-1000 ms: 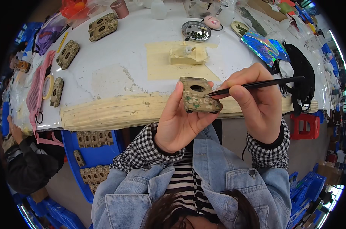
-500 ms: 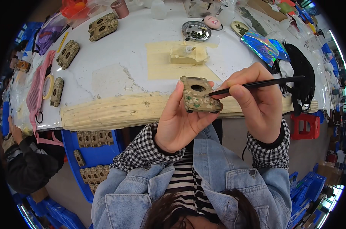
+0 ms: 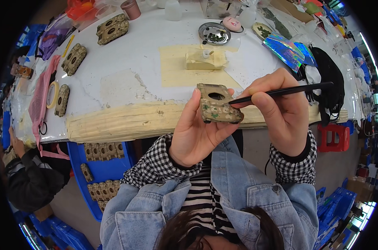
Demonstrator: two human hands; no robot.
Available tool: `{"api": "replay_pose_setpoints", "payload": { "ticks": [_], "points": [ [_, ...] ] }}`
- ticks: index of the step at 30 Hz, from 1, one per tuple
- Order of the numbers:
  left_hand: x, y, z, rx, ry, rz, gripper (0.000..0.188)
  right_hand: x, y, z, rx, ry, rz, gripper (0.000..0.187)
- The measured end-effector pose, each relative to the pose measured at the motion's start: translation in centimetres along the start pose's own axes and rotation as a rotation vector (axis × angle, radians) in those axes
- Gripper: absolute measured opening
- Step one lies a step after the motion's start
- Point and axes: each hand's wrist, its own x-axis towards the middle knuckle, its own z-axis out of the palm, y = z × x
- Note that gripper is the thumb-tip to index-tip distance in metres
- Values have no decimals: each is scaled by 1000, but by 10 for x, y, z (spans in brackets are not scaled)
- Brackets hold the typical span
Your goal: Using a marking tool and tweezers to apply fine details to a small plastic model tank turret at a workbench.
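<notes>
My left hand [image 3: 201,137] holds up a camouflage-patterned model tank hull [image 3: 219,109] between thumb and fingers, above the table's near edge. The hull has a round hole in its top and a speckle of green, brown and white patches on the side toward me. Pinched in my right hand [image 3: 282,110] is a slim pair of black pointed tweezers [image 3: 289,90]. Their tip meets the hull's surface just below the hole, at its right side. Whether anything sits in the tip is too small to tell.
A taped block [image 3: 203,61] stands beyond my hands, with a metal dish [image 3: 214,34] of dark green bits behind it. More camouflage hulls [image 3: 74,59] lie at the left. Several others fill a blue tray [image 3: 78,156] at lower left. Another person's sleeve [image 3: 35,179] shows nearby.
</notes>
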Motion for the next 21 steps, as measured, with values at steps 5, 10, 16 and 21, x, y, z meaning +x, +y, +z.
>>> {"api": "replay_pose_setpoints", "payload": {
  "ticks": [5,10,16,21],
  "points": [
    [0,0,-1,-19,-15,-4,59,-1,1,-1,4,-2,4,13],
    [0,0,-1,-29,-9,-4,59,-1,3,-1,-3,-7,3,13],
    [0,-1,-1,-30,-2,0,59,-2,4,-1,0,-2,2,13],
    [0,-1,0,-20,8,2,58,-1,4,0,0,-6,-1,13]
  ]
}}
